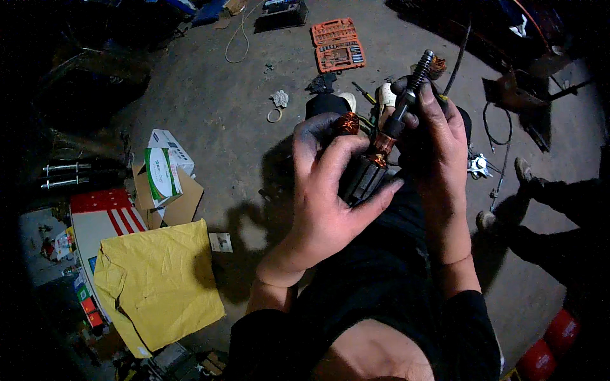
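A motor armature [365,180] with a dark ribbed core and copper windings is held up in front of me, tilted, its shaft pointing up and to the right. My left hand [327,184] is closed round the core, thumb along its near side. Beside the left index finger shows another copper-wound piece [348,124], the rest of it hidden by fingers. Blackened fingers of my right hand [441,140] grip the shaft just below its spiral-grooved end [421,71]. Past that end is a brown-copper thing [437,66]; whether I hold it I cannot tell.
An orange socket set [338,46] lies open on the floor ahead. A yellow bag [168,282] and an opened carton [181,206] are at left. Near my shoes lies a yellow-black screwdriver [364,93]. Another person's legs [553,197] stand at right, near cables [508,146].
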The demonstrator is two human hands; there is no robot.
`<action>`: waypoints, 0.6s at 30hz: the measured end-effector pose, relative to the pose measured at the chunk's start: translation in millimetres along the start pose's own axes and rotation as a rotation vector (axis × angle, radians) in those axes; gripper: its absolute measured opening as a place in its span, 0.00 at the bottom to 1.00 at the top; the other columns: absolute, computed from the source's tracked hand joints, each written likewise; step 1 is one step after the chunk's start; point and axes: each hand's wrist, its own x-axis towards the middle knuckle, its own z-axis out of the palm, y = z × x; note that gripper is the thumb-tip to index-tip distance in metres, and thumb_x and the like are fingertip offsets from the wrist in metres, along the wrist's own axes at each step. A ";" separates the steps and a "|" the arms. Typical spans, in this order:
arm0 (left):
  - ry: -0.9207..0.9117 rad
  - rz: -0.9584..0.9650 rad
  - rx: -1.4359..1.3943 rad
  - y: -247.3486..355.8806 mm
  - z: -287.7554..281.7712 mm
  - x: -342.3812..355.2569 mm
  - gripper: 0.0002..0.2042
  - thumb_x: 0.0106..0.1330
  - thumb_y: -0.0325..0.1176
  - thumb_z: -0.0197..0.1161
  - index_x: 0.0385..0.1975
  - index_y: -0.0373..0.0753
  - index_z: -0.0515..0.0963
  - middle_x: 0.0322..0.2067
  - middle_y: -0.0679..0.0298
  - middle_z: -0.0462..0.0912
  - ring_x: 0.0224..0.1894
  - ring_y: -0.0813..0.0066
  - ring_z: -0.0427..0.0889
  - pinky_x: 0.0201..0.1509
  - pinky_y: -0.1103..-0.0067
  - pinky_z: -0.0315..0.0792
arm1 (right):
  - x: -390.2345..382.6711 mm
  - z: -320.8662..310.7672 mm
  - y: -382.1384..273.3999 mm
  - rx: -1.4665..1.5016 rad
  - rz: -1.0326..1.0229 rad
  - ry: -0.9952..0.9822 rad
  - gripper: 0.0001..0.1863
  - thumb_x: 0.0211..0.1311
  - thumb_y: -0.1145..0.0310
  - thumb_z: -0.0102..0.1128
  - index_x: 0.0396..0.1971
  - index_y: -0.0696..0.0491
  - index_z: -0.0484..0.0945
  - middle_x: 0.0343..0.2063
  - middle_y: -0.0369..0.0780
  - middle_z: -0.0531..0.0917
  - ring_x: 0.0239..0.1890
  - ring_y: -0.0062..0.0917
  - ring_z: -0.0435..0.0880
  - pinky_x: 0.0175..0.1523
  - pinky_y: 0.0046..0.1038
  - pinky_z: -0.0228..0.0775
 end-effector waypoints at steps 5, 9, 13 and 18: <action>0.074 0.038 0.000 -1.8 2.5 -0.9 0.22 0.39 0.28 0.71 0.37 0.35 0.71 0.42 0.54 0.65 0.47 0.61 0.67 0.51 0.73 0.63 | -1.8 0.8 -0.5 0.071 -0.006 -0.039 0.15 0.61 0.59 0.51 0.35 0.57 0.73 0.16 0.28 0.69 0.11 0.08 0.58 0.14 0.12 0.45; 0.083 0.049 0.053 0.7 0.4 -0.5 0.22 0.38 0.27 0.71 0.36 0.35 0.72 0.42 0.54 0.66 0.46 0.60 0.67 0.51 0.73 0.63 | -3.8 -11.0 -1.0 0.126 0.022 -0.173 0.13 0.59 0.59 0.55 0.36 0.53 0.73 0.23 0.30 0.75 0.20 0.09 0.69 0.23 0.11 0.57; 0.088 0.065 0.078 0.5 1.6 -0.6 0.21 0.41 0.29 0.70 0.37 0.34 0.71 0.42 0.54 0.66 0.46 0.60 0.67 0.51 0.73 0.63 | -4.7 -7.8 -1.0 0.156 -0.014 -0.135 0.13 0.58 0.59 0.55 0.36 0.53 0.73 0.23 0.30 0.75 0.21 0.09 0.69 0.23 0.11 0.57; 0.056 0.032 -0.084 -7.2 4.1 -5.1 0.17 0.53 0.34 0.62 0.40 0.33 0.70 0.41 0.55 0.69 0.43 0.65 0.69 0.49 0.76 0.63 | -4.3 -8.2 -4.7 0.065 -0.008 -0.137 0.13 0.57 0.60 0.57 0.35 0.54 0.73 0.22 0.30 0.75 0.21 0.10 0.70 0.23 0.12 0.58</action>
